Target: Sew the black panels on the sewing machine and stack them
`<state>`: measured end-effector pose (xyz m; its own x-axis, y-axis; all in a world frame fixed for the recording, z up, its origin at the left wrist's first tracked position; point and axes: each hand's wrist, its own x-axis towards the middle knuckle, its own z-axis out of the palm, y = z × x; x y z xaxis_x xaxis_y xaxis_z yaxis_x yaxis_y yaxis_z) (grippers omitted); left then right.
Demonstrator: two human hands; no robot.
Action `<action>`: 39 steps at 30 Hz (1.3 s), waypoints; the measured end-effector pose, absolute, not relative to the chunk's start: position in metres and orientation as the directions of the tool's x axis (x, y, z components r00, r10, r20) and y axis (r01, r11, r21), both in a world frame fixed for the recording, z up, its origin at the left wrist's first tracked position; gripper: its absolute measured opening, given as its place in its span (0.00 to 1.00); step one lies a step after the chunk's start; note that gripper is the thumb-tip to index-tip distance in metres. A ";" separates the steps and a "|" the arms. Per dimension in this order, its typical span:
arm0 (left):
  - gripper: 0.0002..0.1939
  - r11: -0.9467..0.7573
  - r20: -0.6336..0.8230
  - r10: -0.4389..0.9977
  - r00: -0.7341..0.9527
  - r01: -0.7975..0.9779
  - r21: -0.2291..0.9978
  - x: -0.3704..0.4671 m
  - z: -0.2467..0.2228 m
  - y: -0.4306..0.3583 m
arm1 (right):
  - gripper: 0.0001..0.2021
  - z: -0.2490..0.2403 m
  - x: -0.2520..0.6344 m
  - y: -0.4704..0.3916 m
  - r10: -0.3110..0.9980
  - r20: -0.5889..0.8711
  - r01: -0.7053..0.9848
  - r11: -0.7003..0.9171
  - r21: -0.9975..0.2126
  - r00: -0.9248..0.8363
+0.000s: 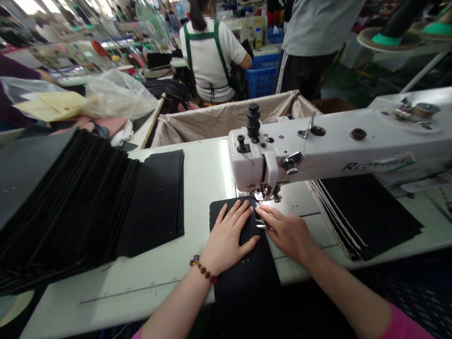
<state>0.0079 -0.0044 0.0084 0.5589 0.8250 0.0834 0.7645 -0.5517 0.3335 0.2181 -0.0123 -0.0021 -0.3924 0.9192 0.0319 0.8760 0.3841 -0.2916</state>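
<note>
My left hand (230, 238) lies flat with fingers spread on a black panel (247, 278), which hangs over the table's front edge. The panel's far edge is close to the presser foot (263, 193) of a white sewing machine (310, 146). My right hand (291, 233) is curled around small thread snips (263, 225), their blades pointing left over the panel. Its index finger reaches to the panel's right edge beside the presser foot. Most of the snips is hidden inside that hand.
A large pile of black panels (70, 202) leans on the table at left. More black panels with pale edges (370, 212) lie under the machine arm at right. Behind the table is a cloth-lined bin (197, 125). A person in a green apron (208, 56) sits beyond.
</note>
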 end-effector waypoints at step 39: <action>0.24 -0.622 0.151 0.779 0.609 0.717 0.316 0.000 0.004 0.000 | 0.26 -0.001 0.217 -0.012 0.919 0.065 0.867 0.390 -0.310 -0.390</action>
<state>0.0002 0.0000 0.0045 0.6089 0.7787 0.1511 0.7166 -0.6217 0.3161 0.2174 -0.0124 -0.0008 -0.3899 0.9185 0.0651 0.8671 0.3901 -0.3099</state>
